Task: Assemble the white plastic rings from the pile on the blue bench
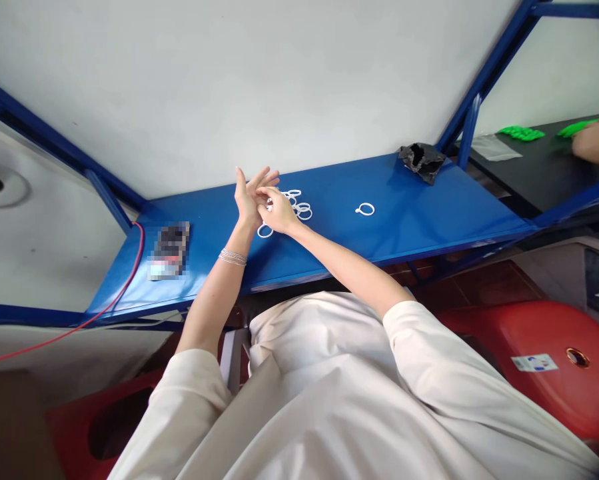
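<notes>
Above the blue tabletop, my left hand [252,199] is turned palm up, its thumb raised and its fingers stretched out. My right hand [278,212] reaches across that palm with thumb and fingertips pinched together. Small white bits show at the pinch, too little visible to name. Just behind and under my hands lies a loose group of thin white rings [304,212], partly covered by the right hand. One white ring [264,231] shows below my wrists. Farther right rests a single white ring [366,209] with a small tab on its side.
A crumpled black bag [422,162] sits at the table's back right corner. On the left are a blurred-out flat object [169,252] and a red cable [129,280]. At far right, another person's hand [598,140] is beside green items [523,133] on a dark table.
</notes>
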`<action>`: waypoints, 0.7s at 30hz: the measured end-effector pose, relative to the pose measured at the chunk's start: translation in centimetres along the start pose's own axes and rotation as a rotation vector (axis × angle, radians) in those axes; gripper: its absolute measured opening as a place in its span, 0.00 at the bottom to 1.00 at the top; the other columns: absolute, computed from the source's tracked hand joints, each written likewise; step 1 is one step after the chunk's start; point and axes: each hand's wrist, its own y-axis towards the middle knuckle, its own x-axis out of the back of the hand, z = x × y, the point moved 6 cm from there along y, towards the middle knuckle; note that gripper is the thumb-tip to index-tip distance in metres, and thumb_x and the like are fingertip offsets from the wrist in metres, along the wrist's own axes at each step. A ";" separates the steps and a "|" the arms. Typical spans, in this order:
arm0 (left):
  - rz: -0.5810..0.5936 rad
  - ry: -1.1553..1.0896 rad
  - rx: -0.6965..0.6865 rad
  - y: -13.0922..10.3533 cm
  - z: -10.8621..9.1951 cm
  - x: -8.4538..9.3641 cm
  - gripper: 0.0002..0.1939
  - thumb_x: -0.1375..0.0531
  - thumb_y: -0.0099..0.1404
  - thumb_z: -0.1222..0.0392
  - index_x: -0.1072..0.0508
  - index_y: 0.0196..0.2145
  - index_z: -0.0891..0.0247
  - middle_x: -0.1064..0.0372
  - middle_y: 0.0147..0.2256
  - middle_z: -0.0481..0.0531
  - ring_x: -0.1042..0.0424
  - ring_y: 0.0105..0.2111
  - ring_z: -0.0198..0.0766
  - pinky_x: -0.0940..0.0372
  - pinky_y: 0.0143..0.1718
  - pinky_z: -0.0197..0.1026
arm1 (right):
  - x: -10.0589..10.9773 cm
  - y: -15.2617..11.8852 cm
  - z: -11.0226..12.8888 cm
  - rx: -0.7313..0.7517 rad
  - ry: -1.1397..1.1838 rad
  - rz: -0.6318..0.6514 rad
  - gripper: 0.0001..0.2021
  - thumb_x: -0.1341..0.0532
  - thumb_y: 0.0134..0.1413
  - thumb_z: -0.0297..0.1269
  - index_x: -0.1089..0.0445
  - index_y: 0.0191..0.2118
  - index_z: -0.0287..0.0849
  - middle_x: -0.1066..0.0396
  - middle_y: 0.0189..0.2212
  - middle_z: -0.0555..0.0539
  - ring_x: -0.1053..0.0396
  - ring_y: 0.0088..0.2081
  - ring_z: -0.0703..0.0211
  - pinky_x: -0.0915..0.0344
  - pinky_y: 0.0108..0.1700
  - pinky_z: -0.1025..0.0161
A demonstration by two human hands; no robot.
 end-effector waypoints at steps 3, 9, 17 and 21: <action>0.009 -0.014 0.002 0.0 -0.1 0.0 0.49 0.54 0.72 0.14 0.14 0.56 0.58 0.13 0.51 0.67 0.16 0.59 0.62 0.21 0.63 0.62 | 0.0 -0.1 0.3 0.046 -0.008 0.019 0.13 0.36 0.65 0.25 0.24 0.53 0.40 0.21 0.58 0.35 0.24 0.61 0.41 0.27 0.70 0.44; 0.010 -0.007 -0.007 0.2 -0.1 0.3 0.48 0.54 0.74 0.15 0.18 0.62 0.54 0.18 0.62 0.65 0.21 0.66 0.65 0.22 0.63 0.64 | -0.4 -0.2 0.0 0.029 -0.030 0.023 0.18 0.39 0.67 0.25 0.26 0.60 0.38 0.24 0.63 0.32 0.26 0.66 0.40 0.29 0.72 0.42; 0.013 0.002 -0.005 0.2 0.4 0.2 0.48 0.56 0.75 0.16 0.21 0.66 0.53 0.20 0.65 0.65 0.22 0.67 0.64 0.23 0.65 0.64 | 0.0 -0.1 0.2 0.071 -0.013 0.016 0.19 0.39 0.65 0.25 0.26 0.60 0.40 0.23 0.61 0.35 0.27 0.65 0.40 0.29 0.72 0.42; -0.004 0.014 0.002 0.1 0.5 0.2 0.47 0.56 0.75 0.17 0.19 0.64 0.55 0.16 0.58 0.66 0.18 0.61 0.61 0.23 0.64 0.64 | -0.1 -0.2 0.3 0.082 -0.058 0.035 0.18 0.39 0.64 0.24 0.26 0.58 0.37 0.23 0.61 0.32 0.26 0.64 0.40 0.30 0.73 0.43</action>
